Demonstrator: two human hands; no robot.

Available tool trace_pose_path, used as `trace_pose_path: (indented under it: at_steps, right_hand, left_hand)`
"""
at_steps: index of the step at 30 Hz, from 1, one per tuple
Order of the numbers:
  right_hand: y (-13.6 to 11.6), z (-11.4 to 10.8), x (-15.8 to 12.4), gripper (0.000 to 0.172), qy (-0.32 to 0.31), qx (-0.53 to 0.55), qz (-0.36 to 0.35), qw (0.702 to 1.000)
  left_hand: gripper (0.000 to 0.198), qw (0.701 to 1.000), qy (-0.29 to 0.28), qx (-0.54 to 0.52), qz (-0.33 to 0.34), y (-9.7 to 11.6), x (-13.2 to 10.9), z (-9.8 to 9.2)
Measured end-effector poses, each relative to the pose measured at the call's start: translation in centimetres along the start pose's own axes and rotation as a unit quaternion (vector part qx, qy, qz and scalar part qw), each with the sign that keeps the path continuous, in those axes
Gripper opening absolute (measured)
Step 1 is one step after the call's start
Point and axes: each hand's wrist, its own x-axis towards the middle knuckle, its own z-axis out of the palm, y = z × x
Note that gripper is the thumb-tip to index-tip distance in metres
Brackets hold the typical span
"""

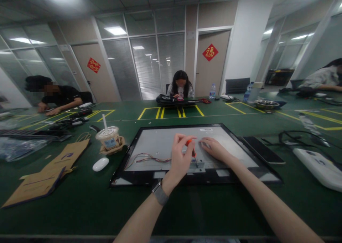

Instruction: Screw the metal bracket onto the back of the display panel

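Observation:
My left hand (181, 154), with a watch on its wrist, is closed around a screwdriver (194, 154) with an orange and dark handle. The tool stands nearly upright, its tip down at a small metal bracket (198, 165) near the panel's front edge. Whether the tip sits in a screw is too small to tell. Beneath both hands lies a flat display panel (156, 139) with a grey back and black frame. My right hand (213, 148) lies on the panel to the right of the screwdriver, fingers stretched out. Thin wires (149, 158) run across the panel's left part toward the bracket.
Left of the panel are a lidded drink cup (108, 136) in a carrier, a white mouse (100, 164) and a paper bag (50, 168). A phone (263, 150), cables and a white device (317, 168) lie right. Other people sit around the green table (80, 214).

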Motion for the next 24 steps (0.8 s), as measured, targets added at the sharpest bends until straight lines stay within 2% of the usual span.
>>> trace_pose_path:
  at_steps: [5, 8, 11, 15, 21, 24]
  right_hand:
    - [-0.14, -0.06, -0.08, 0.034, 0.008, 0.01, -0.005, 1.0]
    - [-0.13, -0.11, -0.13, 0.034, 0.009, 0.01, -0.007, 1.0]
    - [-0.07, -0.1, -0.16, 0.034, 0.01, 0.008, -0.007, 1.0]
    - [0.03, 0.06, -0.1, 0.034, 0.011, 0.005, -0.007, 1.0]
    - [0.13, 0.23, -0.06, 0.034, 0.015, 0.013, -0.011, 1.0]
    - [0.07, 0.16, -0.09, 0.035, 0.01, 0.004, -0.01, 1.0]
  left_hand:
    - [0.033, 0.997, -0.05, -0.051, 0.004, 0.26, 0.17, -0.25]
    - [0.033, 0.996, -0.063, -0.065, -0.001, 0.36, 0.19, -0.33]
    - [0.025, 0.998, -0.051, -0.041, 0.002, 0.35, 0.1, -0.29]
    - [0.023, 0.999, -0.026, -0.02, 0.007, 0.31, 0.13, -0.21]
    - [0.034, 0.997, -0.047, -0.062, -0.016, 0.41, 0.33, -0.31]
    - [0.03, 0.997, -0.045, -0.058, -0.015, 0.48, 0.35, -0.33]
